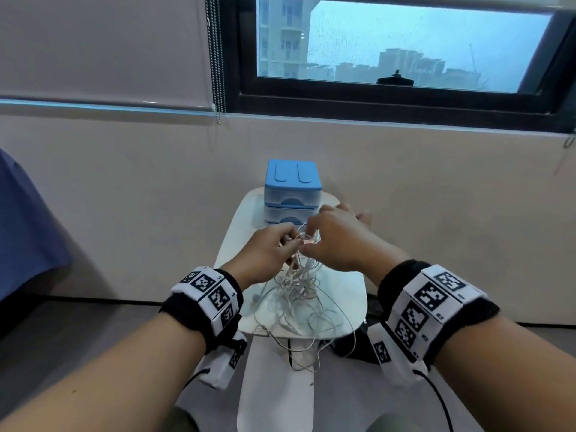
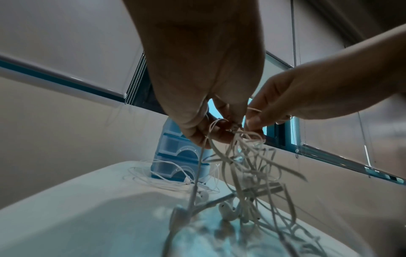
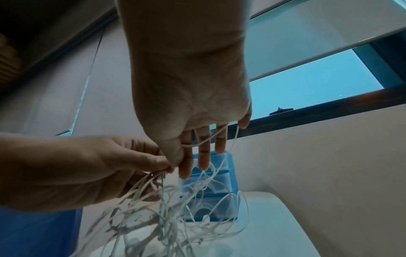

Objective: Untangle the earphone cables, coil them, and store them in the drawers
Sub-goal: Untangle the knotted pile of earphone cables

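We lift the earphone cables [image 1: 304, 285] off the white table [image 1: 349, 294]. Left hand [image 1: 268, 251] pinches the knot so it stays put; right hand [image 1: 338, 241] thumb and forefinger nip a strand beside it, other fingers [image 3: 203, 156] spread apart. Blue drawers [image 1: 292, 188] just beyond fingertips, closed; dangling loops crowd their fronts.

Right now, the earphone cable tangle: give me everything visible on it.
The earphone cable tangle is a loose knot of thin white, rubbery-looking cords with at least one white earbud showing. Its top is lifted: the left hand pinches a bunch of strands, and the right hand pinches strands right beside it with its other fingers spread. The rest hangs down and sprawls over the white table, some loops spilling off the near edge. It sits in front of the closed blue drawer unit.
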### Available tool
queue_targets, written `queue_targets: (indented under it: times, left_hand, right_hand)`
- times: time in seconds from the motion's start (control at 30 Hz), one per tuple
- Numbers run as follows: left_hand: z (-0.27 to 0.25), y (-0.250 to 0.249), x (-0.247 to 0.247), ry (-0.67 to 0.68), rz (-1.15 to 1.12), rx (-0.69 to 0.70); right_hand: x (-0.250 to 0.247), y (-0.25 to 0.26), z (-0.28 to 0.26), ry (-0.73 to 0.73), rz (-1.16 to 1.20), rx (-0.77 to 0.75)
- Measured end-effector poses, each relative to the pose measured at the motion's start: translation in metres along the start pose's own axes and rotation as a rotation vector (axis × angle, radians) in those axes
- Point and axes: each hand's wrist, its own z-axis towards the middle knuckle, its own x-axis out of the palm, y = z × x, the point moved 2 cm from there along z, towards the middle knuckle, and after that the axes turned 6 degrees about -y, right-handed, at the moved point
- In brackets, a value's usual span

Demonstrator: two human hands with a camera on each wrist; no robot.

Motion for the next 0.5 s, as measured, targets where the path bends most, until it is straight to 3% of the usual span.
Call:
queue_targets:
  times: [0.1,0.17,0.37,0.43,0.5]
  left_hand:
    - [0.001,-0.003,-0.002,0.001,0.005,0.026]
    - [0.001,0.0,-0.002,0.022,-0.027,0.033]
    - [-0.004,0.013,0.018,0.164,0.056,0.047]
    - [-0.006,0.017,0.022,0.195,0.102,0.033]
    - [-0.006,0.02,0.024,0.219,0.146,0.026]
  right_hand:
    - [0.006,-0.003,0.002,0.09,-0.09,0.045]
    - [0.005,-0.004,0.005,0.031,0.06,0.117]
    - [-0.043,-0.002,0.01,-0.514,0.619,0.207]
    - [-0.062,-0.004,0.01,-0.704,0.975,0.169]
    - [-0.08,-0.011,0.008,-0.796,1.41,0.143]
